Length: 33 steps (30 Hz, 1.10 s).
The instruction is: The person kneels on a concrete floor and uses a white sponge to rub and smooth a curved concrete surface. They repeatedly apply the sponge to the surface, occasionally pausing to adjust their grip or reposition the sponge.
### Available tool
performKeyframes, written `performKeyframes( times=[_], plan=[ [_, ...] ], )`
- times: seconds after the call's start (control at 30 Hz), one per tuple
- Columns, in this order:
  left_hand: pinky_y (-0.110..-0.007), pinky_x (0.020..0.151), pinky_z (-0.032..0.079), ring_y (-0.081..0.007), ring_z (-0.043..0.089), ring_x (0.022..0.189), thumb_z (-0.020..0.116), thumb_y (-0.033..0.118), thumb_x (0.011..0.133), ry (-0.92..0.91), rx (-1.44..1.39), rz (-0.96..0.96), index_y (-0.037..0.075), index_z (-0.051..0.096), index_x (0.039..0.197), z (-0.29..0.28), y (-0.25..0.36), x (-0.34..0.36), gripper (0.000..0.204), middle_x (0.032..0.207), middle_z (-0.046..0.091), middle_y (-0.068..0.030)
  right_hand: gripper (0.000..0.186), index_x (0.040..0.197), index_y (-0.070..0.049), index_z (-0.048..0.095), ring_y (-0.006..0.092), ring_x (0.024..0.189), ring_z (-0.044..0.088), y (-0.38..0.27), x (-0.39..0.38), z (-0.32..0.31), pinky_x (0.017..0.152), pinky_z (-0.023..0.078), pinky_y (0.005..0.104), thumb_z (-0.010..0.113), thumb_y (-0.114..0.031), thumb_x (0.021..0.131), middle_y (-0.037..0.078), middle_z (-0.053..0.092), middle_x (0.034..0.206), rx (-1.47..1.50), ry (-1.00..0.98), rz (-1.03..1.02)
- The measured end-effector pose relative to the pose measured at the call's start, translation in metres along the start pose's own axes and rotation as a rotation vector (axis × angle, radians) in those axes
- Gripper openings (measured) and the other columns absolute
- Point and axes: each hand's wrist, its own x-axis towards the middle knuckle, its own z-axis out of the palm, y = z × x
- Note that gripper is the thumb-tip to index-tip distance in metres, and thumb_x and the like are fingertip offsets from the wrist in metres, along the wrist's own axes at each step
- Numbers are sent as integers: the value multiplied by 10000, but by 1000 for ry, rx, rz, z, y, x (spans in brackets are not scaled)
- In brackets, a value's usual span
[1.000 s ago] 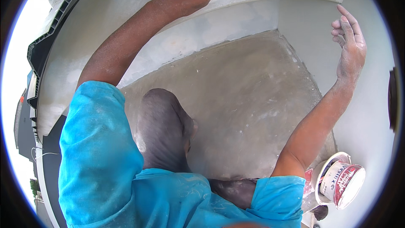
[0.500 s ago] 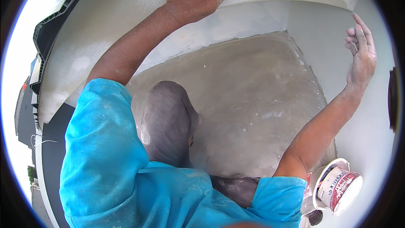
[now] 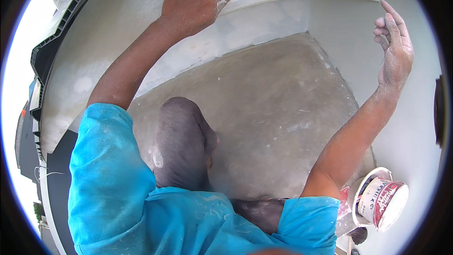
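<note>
My left hand (image 3: 196,2) lies stretched out against a pale, dusty panel (image 3: 127,23) overhead, its fingertips cut off by the upper edge of the picture. White powder coats the fingers; whether anything thin lies under the palm is hidden. To the right, my right hand (image 3: 396,49) is raised beside the light grey wall (image 3: 339,42). Its index finger points up close to the panel's lower corner, the other fingers are loosely bent and apart, and it holds nothing.
Below spreads a grey cement floor (image 3: 264,108) with white specks. One bent knee (image 3: 181,141) in grey cloth rises over it. Near the right wall stand a white and red tub (image 3: 382,200) and a pale bucket (image 3: 356,193). Dark ribbed edging (image 3: 41,73) runs along the left.
My left hand has slid left and a little up along the panel, staying flat. The right hand appears slightly higher and further left, as the whole view has shifted.
</note>
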Motion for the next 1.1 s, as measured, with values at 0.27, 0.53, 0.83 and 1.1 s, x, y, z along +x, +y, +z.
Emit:
performKeyframes(
  times=[0.27, 0.53, 0.83, 1.1],
  plan=[
    [-476, 1270, 156, -161, 243, 1529, 527, 327, 1018, 18, -39, -37, 190, 381, 1560, -1, 3, -46, 578, 1636, 338, 17, 264, 1142, -96, 761, 92, 769, 567, 11, 12, -22, 809, 479, 257, 680, -245, 939, -37, 644, 790, 123, 32, 7],
    [-473, 1265, 184, -171, 285, 1511, 538, 325, 1018, 37, -15, -56, 195, 408, 1547, -2, 10, -40, 560, 1625, 356, 22, 281, 1152, -78, 753, 91, 773, 561, 7, 9, -30, 818, 475, 261, 679, -243, 938, -31, 641, 789, 58, 58, 24],
    [-498, 1260, 171, -236, 331, 1491, 494, 281, 1007, 134, -86, 141, 55, 570, 1403, -18, 13, 44, 462, 1582, 426, -85, 286, 1157, -72, 750, 97, 768, 554, 18, 9, -24, 819, 477, 265, 681, -242, 937, -31, 630, 782, 84, 47, 0],
    [-471, 1289, 159, -138, 235, 1529, 493, 256, 1031, 25, -78, 12, 246, 368, 1561, -5, 4, 0, 545, 1653, 285, 65, 279, 1145, -73, 756, 101, 765, 559, 10, 12, -31, 804, 485, 273, 677, -244, 939, -30, 637, 788, 97, 83, 7]
  ],
)
